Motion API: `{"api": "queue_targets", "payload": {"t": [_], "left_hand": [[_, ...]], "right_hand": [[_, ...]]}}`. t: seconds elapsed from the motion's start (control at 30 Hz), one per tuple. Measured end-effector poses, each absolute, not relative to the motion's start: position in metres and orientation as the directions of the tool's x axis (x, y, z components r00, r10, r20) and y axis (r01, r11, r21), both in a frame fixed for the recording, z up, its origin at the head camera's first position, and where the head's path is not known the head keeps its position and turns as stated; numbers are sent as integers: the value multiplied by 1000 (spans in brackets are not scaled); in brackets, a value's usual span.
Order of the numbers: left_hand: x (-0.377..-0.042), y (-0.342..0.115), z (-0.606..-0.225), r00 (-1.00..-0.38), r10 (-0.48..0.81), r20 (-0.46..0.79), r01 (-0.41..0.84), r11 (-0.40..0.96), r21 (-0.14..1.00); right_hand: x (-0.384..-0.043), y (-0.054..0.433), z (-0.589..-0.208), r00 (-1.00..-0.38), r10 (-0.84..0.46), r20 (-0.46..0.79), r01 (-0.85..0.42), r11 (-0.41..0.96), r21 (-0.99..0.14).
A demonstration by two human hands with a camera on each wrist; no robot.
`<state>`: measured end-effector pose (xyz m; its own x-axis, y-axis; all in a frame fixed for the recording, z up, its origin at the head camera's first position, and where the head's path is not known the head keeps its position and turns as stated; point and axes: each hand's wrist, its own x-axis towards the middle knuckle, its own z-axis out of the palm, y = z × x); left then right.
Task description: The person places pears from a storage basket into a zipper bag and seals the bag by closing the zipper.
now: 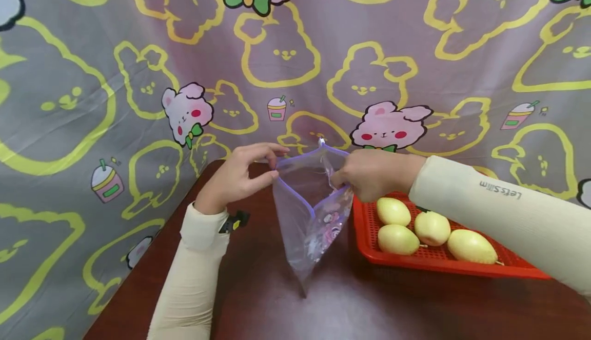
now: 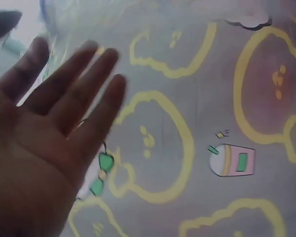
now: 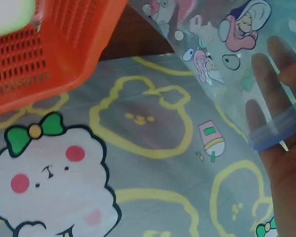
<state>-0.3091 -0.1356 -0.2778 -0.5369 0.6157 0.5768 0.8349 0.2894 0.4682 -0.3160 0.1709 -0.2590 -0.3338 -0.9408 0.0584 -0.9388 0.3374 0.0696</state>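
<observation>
A clear zip bag (image 1: 295,232) with a purple zip rim and cartoon prints hangs upright above the table, its mouth spread apart. At its left corner, my left hand (image 1: 237,176) pinches the rim between thumb and finger. In the left wrist view, the other fingers of the left hand (image 2: 54,128) extend loosely. My right hand (image 1: 369,173) reaches inside the mouth on the right side. Through the plastic in the right wrist view, the fingers of that hand (image 3: 266,81) look fairly straight, with the purple rim (image 3: 278,131) crossing over them.
To the right, a red plastic basket (image 1: 415,263) holds several pale yellow pears (image 1: 398,239), partly beneath my right forearm. Both stand over a dark red-brown table (image 1: 258,309). A grey curtain (image 1: 304,37) with cartoon prints hangs behind and at the left.
</observation>
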Motion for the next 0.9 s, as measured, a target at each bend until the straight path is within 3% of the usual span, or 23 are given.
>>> {"api": "queue_targets", "payload": {"t": [0.17, 0.33, 0.5, 0.63, 0.9], "left_hand": [[-313, -128, -295, -595, 624, 507, 754, 214, 621], [-308, -121, -304, -562, 642, 522, 780, 201, 592], [-307, -123, -315, -618, 578, 532, 726, 161, 669], [-308, -119, -321, -671, 518, 530, 700, 209, 683], [-319, -107, -320, -692, 442, 571, 710, 268, 651]], "right_hand": [[-326, 172, -258, -277, -959, 64, -953, 282, 106], [-326, 170, -261, -256, -961, 103, -962, 264, 75], [-324, 169, -267, -258, -960, 106, -963, 264, 49], [-321, 172, -269, -270, -957, 104, -959, 277, 59], [-324, 185, -270, -306, -946, 105, -933, 320, 164]]}}
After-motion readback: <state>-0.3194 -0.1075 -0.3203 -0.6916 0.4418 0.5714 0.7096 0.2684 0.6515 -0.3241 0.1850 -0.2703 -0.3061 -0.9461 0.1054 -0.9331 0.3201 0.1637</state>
